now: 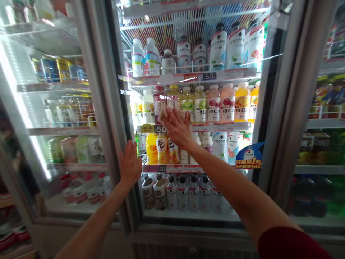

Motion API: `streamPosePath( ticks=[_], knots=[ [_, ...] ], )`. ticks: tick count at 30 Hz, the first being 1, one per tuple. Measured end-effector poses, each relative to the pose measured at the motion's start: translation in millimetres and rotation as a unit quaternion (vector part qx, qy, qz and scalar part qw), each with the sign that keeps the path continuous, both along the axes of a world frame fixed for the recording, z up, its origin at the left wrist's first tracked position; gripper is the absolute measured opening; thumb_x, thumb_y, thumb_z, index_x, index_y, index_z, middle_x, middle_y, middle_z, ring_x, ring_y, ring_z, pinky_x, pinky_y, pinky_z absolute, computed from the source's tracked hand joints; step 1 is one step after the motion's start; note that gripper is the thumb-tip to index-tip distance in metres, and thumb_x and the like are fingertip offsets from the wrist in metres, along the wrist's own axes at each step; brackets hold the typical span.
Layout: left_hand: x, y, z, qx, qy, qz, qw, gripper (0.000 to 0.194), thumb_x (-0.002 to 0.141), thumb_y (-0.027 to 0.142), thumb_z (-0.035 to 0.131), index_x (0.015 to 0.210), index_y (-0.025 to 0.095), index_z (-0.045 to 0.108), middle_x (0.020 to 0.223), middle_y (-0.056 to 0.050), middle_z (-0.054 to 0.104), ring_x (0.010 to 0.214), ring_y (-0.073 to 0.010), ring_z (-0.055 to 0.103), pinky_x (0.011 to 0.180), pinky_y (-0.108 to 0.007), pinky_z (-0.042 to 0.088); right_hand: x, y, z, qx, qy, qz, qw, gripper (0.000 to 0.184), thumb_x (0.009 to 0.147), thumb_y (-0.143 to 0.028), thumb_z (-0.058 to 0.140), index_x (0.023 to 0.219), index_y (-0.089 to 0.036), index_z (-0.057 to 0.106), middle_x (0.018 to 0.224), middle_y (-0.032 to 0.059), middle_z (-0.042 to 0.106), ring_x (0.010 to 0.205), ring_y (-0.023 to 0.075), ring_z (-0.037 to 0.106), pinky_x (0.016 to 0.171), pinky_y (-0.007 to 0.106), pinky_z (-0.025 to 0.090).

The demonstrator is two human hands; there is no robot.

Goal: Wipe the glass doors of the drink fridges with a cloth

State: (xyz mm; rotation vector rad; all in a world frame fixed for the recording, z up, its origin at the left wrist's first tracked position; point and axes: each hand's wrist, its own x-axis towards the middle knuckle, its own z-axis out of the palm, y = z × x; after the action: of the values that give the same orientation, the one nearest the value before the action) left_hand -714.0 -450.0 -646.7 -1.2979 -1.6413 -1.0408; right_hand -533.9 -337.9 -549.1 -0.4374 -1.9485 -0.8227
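Observation:
Under my right hand (176,126) a pale cloth (165,113) is pressed flat against the glass door (229,196) of a drinks fridge. The cloth's edges show beside my fingers, in front of the middle shelf of bottles. My left hand (130,162) lies with straight fingers against the door's left frame (124,118), near the glass edge, holding nothing. Behind the glass stand a row of vitamin drink bottles (214,104) and, one shelf lower, orange juice bottles (161,147). My right forearm hides part of the lower shelves.
A blue promotional sticker (250,155) is on the glass at the lower right. Neighbouring fridge doors stand left and right, with cans (58,68) behind the left one and dark bottles (307,194) behind the right. A thick metal frame (293,97) divides the doors.

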Motion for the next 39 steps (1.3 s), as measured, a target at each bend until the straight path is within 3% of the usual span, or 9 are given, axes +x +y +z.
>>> streamPosePath(
  ticks=[3,8,13,17,24,30,32,35,39],
  knots=[
    [-6,-7,7.7,0.011,-0.011,0.015,1.0,0.056,0.085,0.024,0.034,0.139,0.012,0.026,0.146,-0.015,0.024,0.135,-0.0237,0.022,0.111,-0.047,0.015,-23,-11,2.9,-0.042,0.034,0.011,0.998,0.055,0.086,-0.018,0.038,0.139,-0.022,0.027,0.152,0.0047,0.014,0.14,0.0289,0.004,0.109,0.062,-0.004],
    [-14,-21,13.4,0.025,0.007,0.028,0.999,0.055,0.085,0.025,0.034,0.139,0.012,0.026,0.146,-0.014,0.024,0.136,-0.0233,0.022,0.112,-0.046,0.015,-64,-26,-28.6,0.056,-0.242,0.12,0.961,0.047,0.087,-0.014,0.033,0.133,-0.022,0.037,0.149,-0.0014,0.026,0.137,0.018,0.019,0.115,0.042,0.01],
    [-26,-30,15.3,0.026,0.007,0.044,0.999,0.056,0.085,0.024,0.034,0.139,0.011,0.025,0.146,-0.015,0.023,0.136,-0.0242,0.02,0.111,-0.047,0.015,-87,-26,2.2,0.02,-0.051,0.094,0.994,0.05,0.084,-0.012,0.037,0.134,-0.02,0.035,0.151,0.0041,0.017,0.139,0.027,0.009,0.11,0.061,0.003],
    [-27,-27,22.2,0.03,0.017,0.05,0.998,0.054,0.086,0.024,0.033,0.138,0.011,0.027,0.146,-0.015,0.024,0.135,-0.0242,0.022,0.111,-0.046,0.017,-84,-23,7.2,0.087,-0.198,0.119,0.969,0.047,0.085,-0.014,0.038,0.131,-0.024,0.039,0.149,-0.0015,0.024,0.138,0.0192,0.016,0.115,0.049,0.008],
    [-15,-8,35.3,0.025,0.042,0.04,0.998,0.055,0.086,0.026,0.033,0.139,0.014,0.025,0.146,-0.014,0.024,0.135,-0.0242,0.022,0.111,-0.047,0.017,-29,-9,50.6,0.004,0.06,0.014,0.998,0.052,0.086,-0.021,0.04,0.137,-0.023,0.029,0.152,0.0044,0.014,0.139,0.0284,0.004,0.108,0.064,0.0],
    [8,17,55.8,0.035,0.084,0.003,0.996,0.054,0.088,0.033,0.03,0.139,0.016,0.025,0.146,-0.013,0.024,0.135,-0.0237,0.022,0.11,-0.047,0.017,50,16,37.8,0.102,-0.1,-0.009,0.99,0.05,0.086,-0.025,0.042,0.134,-0.032,0.032,0.149,-0.0017,0.023,0.139,0.0236,0.013,0.11,0.058,0.006],
    [19,26,67.3,0.034,0.098,-0.011,0.995,0.054,0.088,0.035,0.03,0.138,0.016,0.027,0.146,-0.013,0.023,0.136,-0.0236,0.021,0.111,-0.047,0.016,83,29,48.4,0.069,0.042,-0.062,0.995,0.05,0.086,-0.028,0.042,0.135,-0.03,0.033,0.15,0.0022,0.022,0.138,0.0269,0.014,0.108,0.061,0.007],
    [38,38,86.9,0.037,0.113,-0.02,0.993,0.054,0.088,0.038,0.028,0.137,0.014,0.031,0.146,-0.013,0.023,0.136,-0.0244,0.019,0.111,-0.047,0.014,129,43,62.1,0.006,0.273,-0.13,0.953,0.048,0.087,-0.031,0.039,0.135,-0.025,0.036,0.15,0.0085,0.02,0.137,0.0309,0.014,0.105,0.063,0.008],
    [60,52,110.2,0.042,0.112,-0.01,0.993,0.056,0.089,0.041,0.025,0.135,0.01,0.034,0.146,-0.015,0.023,0.137,-0.026,0.017,0.11,-0.049,0.012,173,52,51.5,0.047,0.118,-0.121,0.984,0.049,0.085,-0.032,0.042,0.133,-0.032,0.038,0.149,0.0019,0.025,0.138,0.0246,0.016,0.109,0.056,0.007]
  ],
)
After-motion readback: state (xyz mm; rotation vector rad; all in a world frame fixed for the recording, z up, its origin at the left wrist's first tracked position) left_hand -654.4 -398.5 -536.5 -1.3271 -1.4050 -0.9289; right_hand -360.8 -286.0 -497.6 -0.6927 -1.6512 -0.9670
